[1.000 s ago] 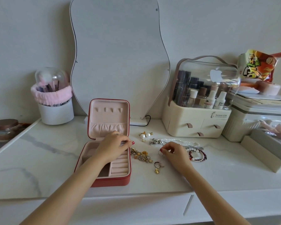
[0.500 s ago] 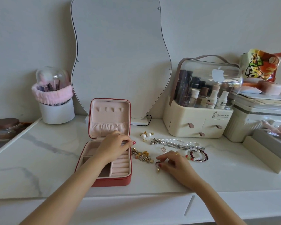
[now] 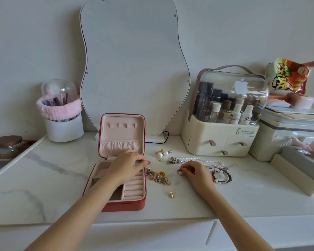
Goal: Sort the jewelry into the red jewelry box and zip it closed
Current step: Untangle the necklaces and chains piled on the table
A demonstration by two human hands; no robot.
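A white marble-patterned tabletop [image 3: 43,178] carries everything, with a tall wavy-edged mirror [image 3: 134,69] leaning against the wall at its back. To the right stands a cream cosmetics organiser [image 3: 219,140] with a clear domed lid and small drawers, and a snack bag [image 3: 290,77] sits on stacked containers beyond it. At the left rear is a white brush holder [image 3: 63,127] wrapped in a pink band. The red jewelry box [image 3: 121,205] sits at the table's centre front, unzipped, its lid standing upright and its pink-lined tray showing ring rolls and open compartments. The left hand [image 3: 127,167] rests over the far right edge of the tray, fingers bent downward onto the rim; whether it grips anything cannot be told. The right hand [image 3: 194,171] lies on the table just right of the box, its curled fingertips pinching a small ring [image 3: 179,172]. Behind and beside that hand lie a pearl necklace [image 3: 205,160] and a cluster of beaded bracelets [image 3: 222,176]. Between the two hands, just beside the box's right wall, lies a tangle of gold jewelry [image 3: 158,176]. A pair of pearl earrings [image 3: 162,153] lies further back, near the mirror's foot. A single small gold ring [image 3: 171,194] lies alone toward the front edge, apart from the rest.
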